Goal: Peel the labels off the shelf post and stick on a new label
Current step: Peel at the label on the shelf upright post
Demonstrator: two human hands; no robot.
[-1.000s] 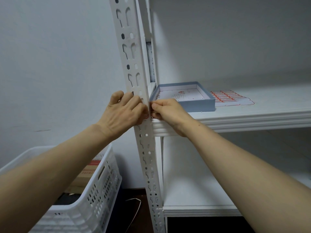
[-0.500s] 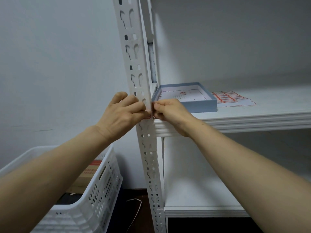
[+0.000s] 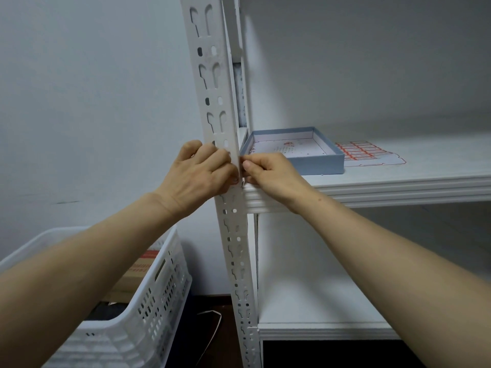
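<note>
A white slotted shelf post [image 3: 212,83] rises through the middle of the head view. My left hand [image 3: 198,176] wraps the post from the left at shelf height, fingers curled on it. My right hand [image 3: 268,173] is on the post's right edge, thumb and forefinger pinched together against the corner; whether a label sits between them is hidden. On the shelf to the right lies a sheet of red-bordered labels [image 3: 364,152].
A shallow blue box [image 3: 316,160] with a printed sheet inside stands on the white shelf [image 3: 398,181] just behind my right hand. A white perforated crate [image 3: 148,309] holding cardboard boxes stands on the floor at lower left. A lower shelf board [image 3: 318,330] sits below.
Both hands stay at the same spot on the post. The view has shifted slightly, and my right fingertips have closed tighter on the post's edge.
</note>
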